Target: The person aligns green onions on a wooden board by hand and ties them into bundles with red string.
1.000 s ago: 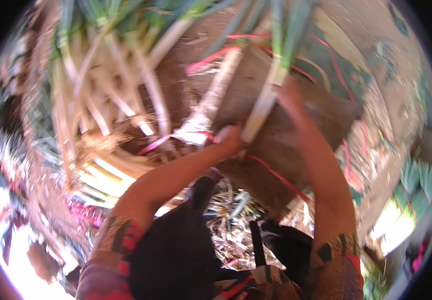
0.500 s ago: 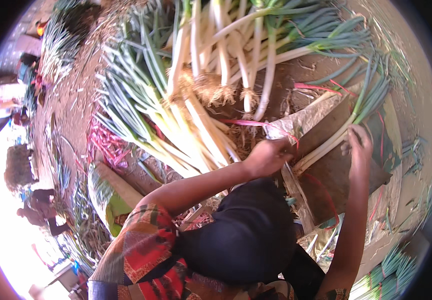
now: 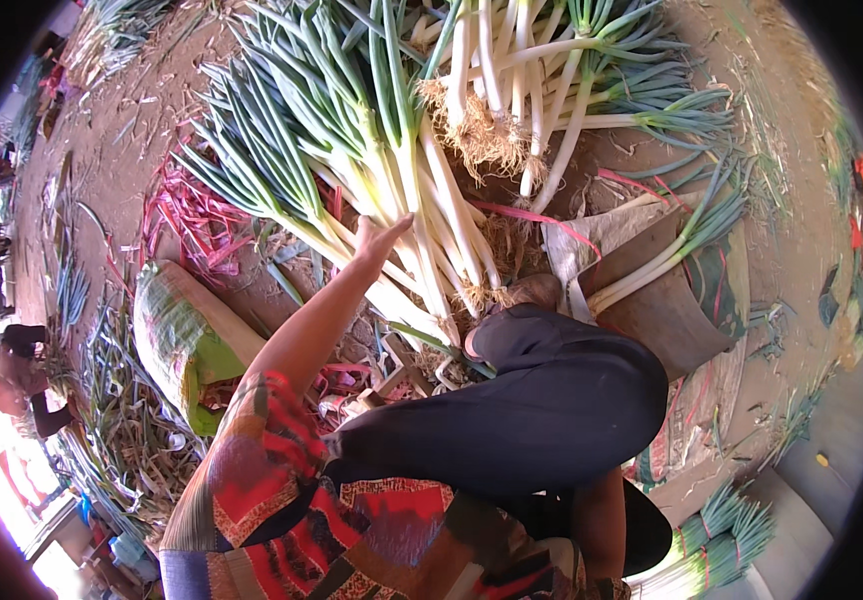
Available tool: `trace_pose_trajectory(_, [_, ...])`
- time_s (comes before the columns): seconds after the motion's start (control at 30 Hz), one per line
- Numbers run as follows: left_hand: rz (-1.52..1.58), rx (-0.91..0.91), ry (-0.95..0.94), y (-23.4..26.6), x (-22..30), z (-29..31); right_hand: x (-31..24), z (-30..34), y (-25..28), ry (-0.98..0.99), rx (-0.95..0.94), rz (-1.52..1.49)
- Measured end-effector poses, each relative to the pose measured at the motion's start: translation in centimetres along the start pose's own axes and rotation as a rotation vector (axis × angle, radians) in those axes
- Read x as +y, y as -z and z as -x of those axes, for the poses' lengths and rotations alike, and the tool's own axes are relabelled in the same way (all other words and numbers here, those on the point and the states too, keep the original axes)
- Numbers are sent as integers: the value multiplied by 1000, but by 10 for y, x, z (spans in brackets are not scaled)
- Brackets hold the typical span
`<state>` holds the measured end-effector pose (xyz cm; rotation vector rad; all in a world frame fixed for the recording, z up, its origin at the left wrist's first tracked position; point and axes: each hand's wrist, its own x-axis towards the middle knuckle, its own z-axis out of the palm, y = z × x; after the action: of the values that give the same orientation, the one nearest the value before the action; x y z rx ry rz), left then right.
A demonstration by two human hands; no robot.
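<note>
Plainly, the heap of green onions (image 3: 422,170) spreads across the ground beyond and either side of the left hand (image 3: 380,238), whose fingers lie flat and extended on the white stalks. They look light, bendy and bruisable; the firm white shanks seem the best grip. A sack (image 3: 177,340) crowds behind; the right hand is hidden.

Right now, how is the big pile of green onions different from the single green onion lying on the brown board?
The pile holds many stalks lying on the ground; the single onion lies alone on the board. The left hand touches the pile; nothing touches the single onion. Both have white stalks and green leaves.
</note>
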<state>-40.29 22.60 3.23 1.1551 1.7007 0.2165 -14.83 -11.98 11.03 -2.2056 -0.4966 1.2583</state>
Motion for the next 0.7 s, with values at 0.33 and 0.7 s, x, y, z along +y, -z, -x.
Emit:
trace_pose_trajectory(0.33, [519,59,-313,26,38,22,-41,17,37,152,271,-284])
trace_pose_trajectory(0.7, [882,83,-181,94,139,52,-343,99,-1,532,-71,-178])
